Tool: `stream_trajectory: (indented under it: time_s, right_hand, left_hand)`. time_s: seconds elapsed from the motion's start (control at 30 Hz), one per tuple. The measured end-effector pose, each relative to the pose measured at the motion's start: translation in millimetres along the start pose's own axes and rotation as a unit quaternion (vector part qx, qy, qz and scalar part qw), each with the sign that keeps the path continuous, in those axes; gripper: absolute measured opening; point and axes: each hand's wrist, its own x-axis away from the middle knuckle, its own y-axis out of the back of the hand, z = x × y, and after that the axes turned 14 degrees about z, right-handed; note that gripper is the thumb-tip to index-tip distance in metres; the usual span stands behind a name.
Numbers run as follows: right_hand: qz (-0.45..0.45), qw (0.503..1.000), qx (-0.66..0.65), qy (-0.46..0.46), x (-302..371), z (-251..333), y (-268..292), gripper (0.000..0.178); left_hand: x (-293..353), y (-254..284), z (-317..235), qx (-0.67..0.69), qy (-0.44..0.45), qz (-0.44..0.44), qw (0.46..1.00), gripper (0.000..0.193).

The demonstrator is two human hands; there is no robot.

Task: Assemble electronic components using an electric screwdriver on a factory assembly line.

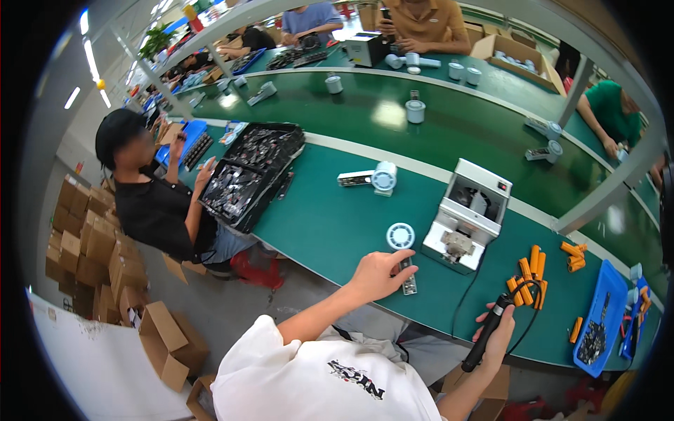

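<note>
My left hand (379, 275) rests on the table, its thumb and fingers closed around the handle of a small pale-blue handheld fan (401, 236). The fan's round grille faces up, and its opened handle shows metallic parts inside. Upright in my right hand (500, 338) is a black electric screwdriver (484, 339), its cable looping from the upper end. Farther back lies a second handheld fan (383, 177), handle pointing left. Between the hands and beyond them stands a grey-white boxy machine (456, 235) with an open top.
Orange cylindrical batteries (525, 269) lie right of the machine, near a blue tray (594, 345) of small dark parts. At left, a person in black (158, 189) works by a black bin (239, 193) of parts. A green conveyor (365, 105) carrying fans runs behind; cartons (165, 344) stand on the floor.
</note>
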Motion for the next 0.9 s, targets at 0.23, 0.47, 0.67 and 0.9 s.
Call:
stream_trajectory:
  time_s: [0.23,0.47,0.67,0.9]
  right_hand:
    - [0.067,0.997,-0.007,0.027,1.4,-4.9,11.6,0.062]
    - [0.067,0.997,-0.009,0.024,2.4,-3.7,10.8,0.065]
    - [0.046,0.999,-0.001,0.025,3.3,-3.5,9.3,0.070]
    - [0.009,0.999,-0.008,0.034,4.8,1.9,0.7,0.070]
  left_hand:
    - [-7.7,16.3,-6.3,-0.021,0.078,0.078,0.994,0.028]
    - [-18.3,75.8,-13.9,0.008,0.018,0.020,1.000,0.025]
    - [-111.9,117.9,-24.5,-0.090,-0.030,-0.004,0.995,0.023]
    - [-293.3,96.3,1.6,-0.151,-0.017,-0.037,0.988,0.031]
